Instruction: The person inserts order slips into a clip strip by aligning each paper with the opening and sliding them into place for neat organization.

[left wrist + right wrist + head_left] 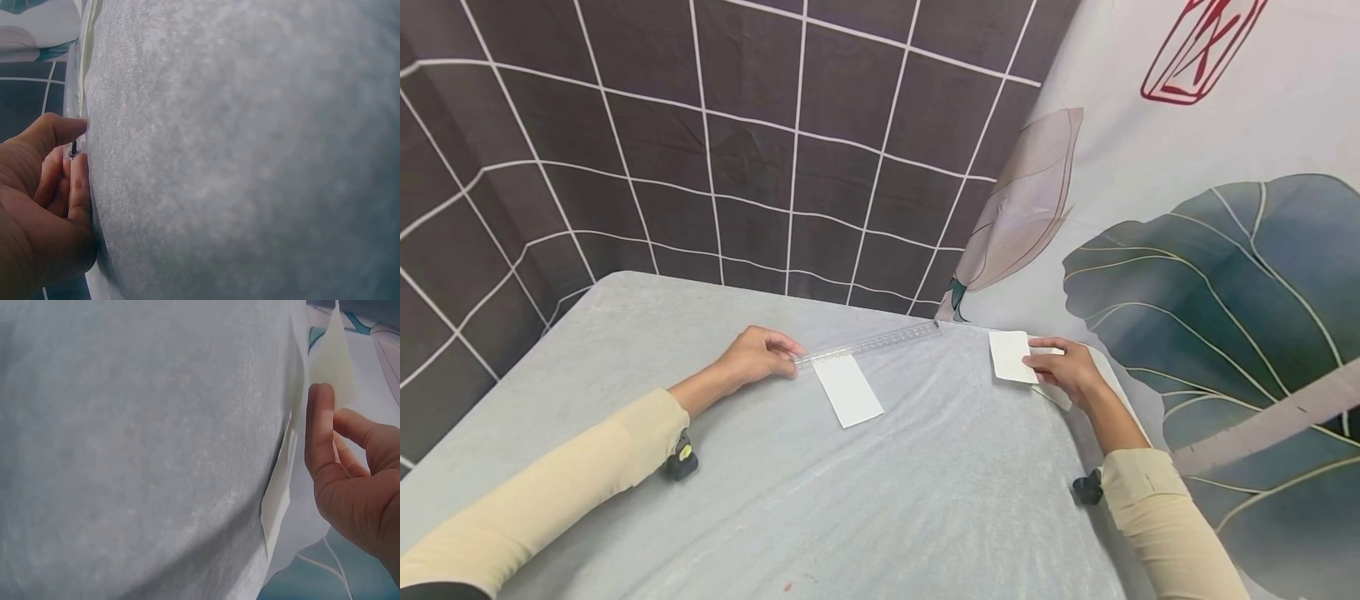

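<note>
Clear ruler (871, 342) slanted, long axis rising toward upper right.
Left hand (755, 354) pinched its lower-left end; right hand (1075, 371) pinched white paper (1011, 357), right of centre.

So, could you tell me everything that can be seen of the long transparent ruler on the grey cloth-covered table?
The long transparent ruler looks like plastic: a straight, narrow strip with markings too small to read. It lies slantwise near the far edge of the grey cloth-covered table, its right end farther away. The left hand pinches its left end. Near that end, it meets the short edge of a rectangular white card; any overlap is unclear.
</note>
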A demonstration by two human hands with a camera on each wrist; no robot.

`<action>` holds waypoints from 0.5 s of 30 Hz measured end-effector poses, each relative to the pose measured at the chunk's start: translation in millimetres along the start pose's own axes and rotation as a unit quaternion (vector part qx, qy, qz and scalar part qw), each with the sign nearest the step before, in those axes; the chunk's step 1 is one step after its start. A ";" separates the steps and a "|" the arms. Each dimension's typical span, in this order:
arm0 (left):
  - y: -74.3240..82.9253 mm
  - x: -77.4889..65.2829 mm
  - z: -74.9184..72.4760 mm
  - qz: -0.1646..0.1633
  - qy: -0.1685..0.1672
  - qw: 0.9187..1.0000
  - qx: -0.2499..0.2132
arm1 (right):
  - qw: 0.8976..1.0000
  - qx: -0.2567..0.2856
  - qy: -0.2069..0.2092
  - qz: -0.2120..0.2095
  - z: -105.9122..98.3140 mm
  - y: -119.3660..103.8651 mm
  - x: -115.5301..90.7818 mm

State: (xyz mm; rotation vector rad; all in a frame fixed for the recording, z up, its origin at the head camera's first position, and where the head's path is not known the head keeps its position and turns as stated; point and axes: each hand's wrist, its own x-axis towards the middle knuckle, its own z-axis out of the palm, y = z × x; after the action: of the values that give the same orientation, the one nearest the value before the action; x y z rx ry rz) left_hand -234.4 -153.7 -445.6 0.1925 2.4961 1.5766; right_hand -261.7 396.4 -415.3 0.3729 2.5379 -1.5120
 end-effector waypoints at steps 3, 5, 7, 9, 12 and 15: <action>0.0 0.3 0.0 0.000 0.000 1.000 0.001 | 1.000 -0.002 -0.002 -0.002 1.6 -0.2 0.7; 0.1 0.3 0.1 -0.001 0.000 1.000 0.002 | 1.000 -0.004 -0.003 -0.004 2.7 -0.6 0.8; 0.6 -0.3 0.0 -0.001 0.000 1.000 0.002 | 1.000 -0.006 -0.003 -0.005 3.6 -1.4 0.6; 0.8 -0.2 -0.1 -0.002 0.000 1.000 0.001 | 1.000 -0.009 -0.004 -0.007 4.5 -2.4 0.2; 1.0 0.1 -0.1 -0.002 0.001 1.000 0.001 | 1.000 -0.014 -0.004 -0.011 5.6 -4.3 -1.1; 0.7 0.1 -0.1 -0.003 0.000 1.000 0.003 | 1.000 -0.018 -0.004 -0.014 6.4 -5.9 -1.9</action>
State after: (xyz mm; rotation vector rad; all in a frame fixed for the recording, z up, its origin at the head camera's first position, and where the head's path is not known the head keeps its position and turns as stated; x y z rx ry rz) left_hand -234.5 -153.5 -444.9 0.1847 2.5003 1.5669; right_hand -261.6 387.8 -412.9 0.3275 2.5715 -1.4708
